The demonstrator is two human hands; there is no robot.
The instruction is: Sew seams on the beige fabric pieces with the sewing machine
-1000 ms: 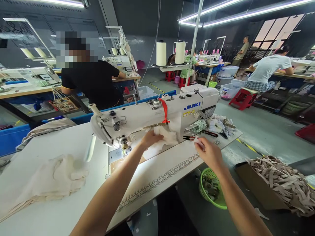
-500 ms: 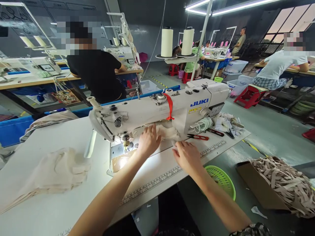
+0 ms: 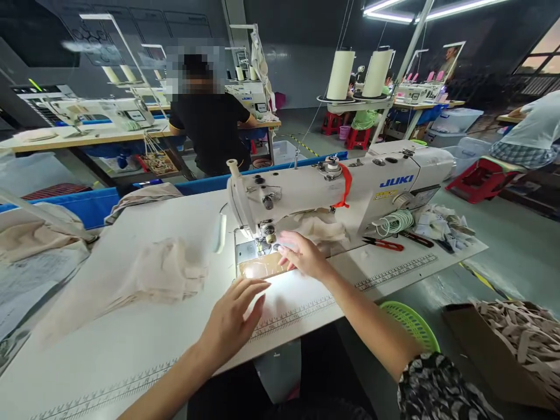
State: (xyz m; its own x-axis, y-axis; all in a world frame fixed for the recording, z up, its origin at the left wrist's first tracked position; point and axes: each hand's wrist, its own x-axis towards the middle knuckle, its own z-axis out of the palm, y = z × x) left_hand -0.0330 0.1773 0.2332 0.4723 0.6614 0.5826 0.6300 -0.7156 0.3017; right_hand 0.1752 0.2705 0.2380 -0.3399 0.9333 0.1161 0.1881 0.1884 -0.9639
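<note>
A white sewing machine [image 3: 301, 189] stands on the white table [image 3: 184, 332], its lamp lighting the needle area. My left hand [image 3: 234, 318] hovers over the table's front part, fingers apart and nothing in them. Close to the needle and presser foot, my right hand [image 3: 301, 255] is raised with its fingers spread and loosely curved; I see nothing held. Beige fabric [image 3: 321, 227] lies bunched under the machine's arm, behind my right hand. To the left rests a stack of beige fabric pieces [image 3: 164, 271], apart from both hands.
Thread snips [image 3: 387, 244], a coil of pale cord [image 3: 396, 223] and fabric scraps [image 3: 441, 224] lie at the table's right end. Below are a green basket [image 3: 411, 324] and a box of fabric strips [image 3: 520, 338]. A person in black [image 3: 212, 122] sits ahead.
My view has turned left. My left hand has come away from the fabric under the machine arm toward the table front. My right hand has moved left to the needle area.
</note>
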